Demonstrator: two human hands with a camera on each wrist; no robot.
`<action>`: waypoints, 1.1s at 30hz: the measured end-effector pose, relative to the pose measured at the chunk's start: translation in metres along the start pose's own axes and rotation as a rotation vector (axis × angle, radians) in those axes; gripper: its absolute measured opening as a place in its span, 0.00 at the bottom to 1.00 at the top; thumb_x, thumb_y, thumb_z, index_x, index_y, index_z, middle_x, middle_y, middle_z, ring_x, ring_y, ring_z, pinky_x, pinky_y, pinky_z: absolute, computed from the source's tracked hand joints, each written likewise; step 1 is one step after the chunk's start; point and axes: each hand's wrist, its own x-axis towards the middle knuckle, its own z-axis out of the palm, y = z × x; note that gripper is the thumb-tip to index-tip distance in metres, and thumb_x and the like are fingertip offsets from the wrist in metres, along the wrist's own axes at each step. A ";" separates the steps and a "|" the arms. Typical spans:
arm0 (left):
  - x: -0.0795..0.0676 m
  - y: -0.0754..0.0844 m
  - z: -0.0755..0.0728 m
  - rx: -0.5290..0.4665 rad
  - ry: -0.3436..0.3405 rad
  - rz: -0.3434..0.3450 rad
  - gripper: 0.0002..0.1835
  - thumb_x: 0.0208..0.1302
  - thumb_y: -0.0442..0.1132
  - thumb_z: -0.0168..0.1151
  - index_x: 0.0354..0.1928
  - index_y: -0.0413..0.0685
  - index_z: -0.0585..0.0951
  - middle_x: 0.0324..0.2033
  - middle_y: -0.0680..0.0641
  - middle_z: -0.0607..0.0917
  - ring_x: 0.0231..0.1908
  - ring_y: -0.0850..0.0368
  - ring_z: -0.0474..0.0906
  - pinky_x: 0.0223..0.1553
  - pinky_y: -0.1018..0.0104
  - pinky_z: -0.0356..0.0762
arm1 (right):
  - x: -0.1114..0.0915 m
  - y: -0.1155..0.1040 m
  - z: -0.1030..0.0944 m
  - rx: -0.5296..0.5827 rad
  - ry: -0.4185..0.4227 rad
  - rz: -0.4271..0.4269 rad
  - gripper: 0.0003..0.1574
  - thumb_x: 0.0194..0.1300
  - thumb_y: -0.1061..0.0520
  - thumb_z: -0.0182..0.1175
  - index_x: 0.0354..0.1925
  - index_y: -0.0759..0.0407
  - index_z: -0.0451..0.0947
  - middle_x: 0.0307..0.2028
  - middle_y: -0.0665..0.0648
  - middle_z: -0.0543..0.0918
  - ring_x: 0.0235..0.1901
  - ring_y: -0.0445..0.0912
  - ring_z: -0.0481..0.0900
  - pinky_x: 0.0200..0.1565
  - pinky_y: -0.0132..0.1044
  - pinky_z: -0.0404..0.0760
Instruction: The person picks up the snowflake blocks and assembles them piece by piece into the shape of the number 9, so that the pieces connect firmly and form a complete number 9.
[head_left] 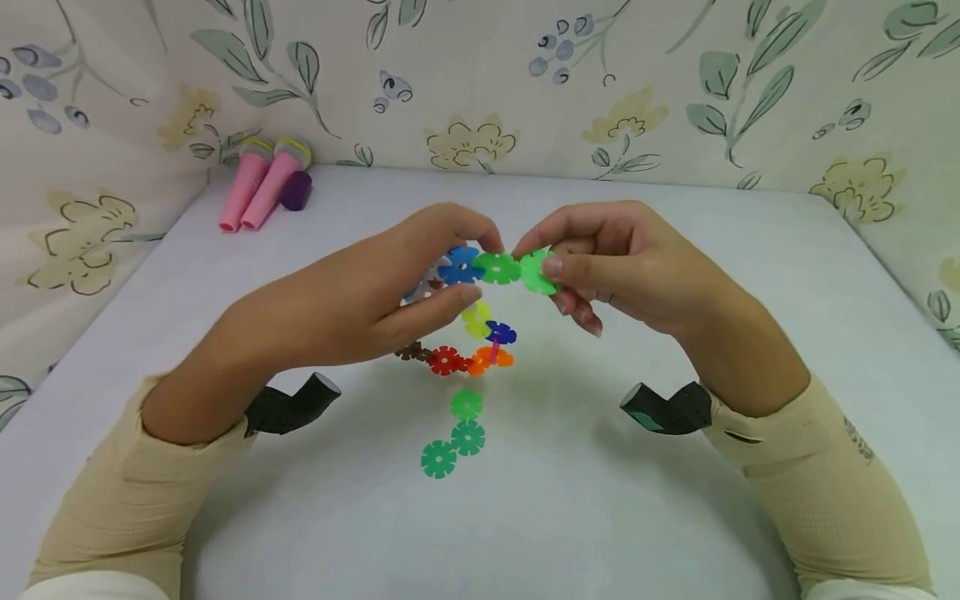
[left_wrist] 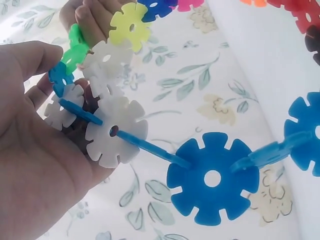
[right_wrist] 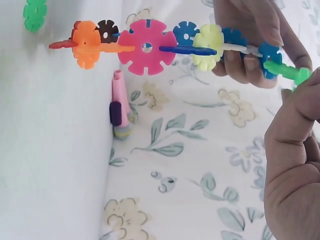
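Observation:
A chain of notched plastic snowflake discs hangs between the hands above the table. The left hand (head_left: 360, 292) holds it by the blue disc (head_left: 461, 265) and white discs, its thumb below and fingers above. Between thumb and forefinger, the right hand (head_left: 637, 267) pinches a light green disc (head_left: 536, 273), which meets another green disc (head_left: 498, 269) at the chain's end. Red (head_left: 444, 360), orange (head_left: 480, 362), yellow (head_left: 476, 319) and dark blue discs (head_left: 501, 332) follow along the chain. In the left wrist view, a large blue disc (left_wrist: 195, 195) and a white disc (left_wrist: 102, 147) are linked edgewise through blue ones.
Three green discs (head_left: 468, 437) lie on the white table (head_left: 555, 500) in front of the chain. Two pink toy microphones (head_left: 262, 187) lie at the back left beside a dark purple piece (head_left: 297, 191). Floral cloth (head_left: 480, 92) rises behind the table.

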 end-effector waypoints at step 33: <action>0.001 0.005 0.009 0.041 0.054 0.096 0.24 0.74 0.39 0.57 0.66 0.51 0.61 0.54 0.55 0.68 0.34 0.67 0.73 0.39 0.71 0.76 | -0.005 -0.007 0.005 -0.074 0.002 -0.062 0.17 0.71 0.75 0.47 0.51 0.71 0.78 0.24 0.62 0.76 0.22 0.53 0.72 0.17 0.41 0.73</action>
